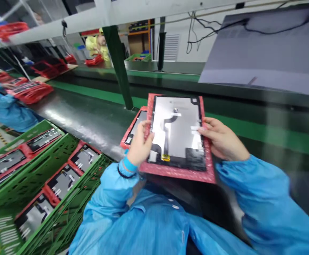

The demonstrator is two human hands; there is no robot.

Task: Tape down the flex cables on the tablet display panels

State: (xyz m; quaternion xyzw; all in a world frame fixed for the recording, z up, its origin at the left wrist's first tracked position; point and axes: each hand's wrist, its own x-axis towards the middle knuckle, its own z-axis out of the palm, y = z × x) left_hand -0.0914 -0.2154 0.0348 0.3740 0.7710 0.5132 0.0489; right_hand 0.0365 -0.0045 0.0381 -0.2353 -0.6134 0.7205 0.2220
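Observation:
I hold a red foam tray (179, 173) with a silver tablet screen panel (177, 129) lying in it, black flex cables across its back. My left hand (140, 143) grips the tray's left edge, thumb on the panel. My right hand (222, 138) clasps the right edge. A second red tray with a panel (133, 129) lies beneath on the dark conveyor belt (85, 117). Both arms are in blue sleeves.
Green crates (72, 198) at lower left hold several red trays with panels. More red trays (32, 90) lie further up the belt beside another person's blue sleeve (3, 106). A green post (118, 60) rises behind. A grey sheet (263, 53) lies at right.

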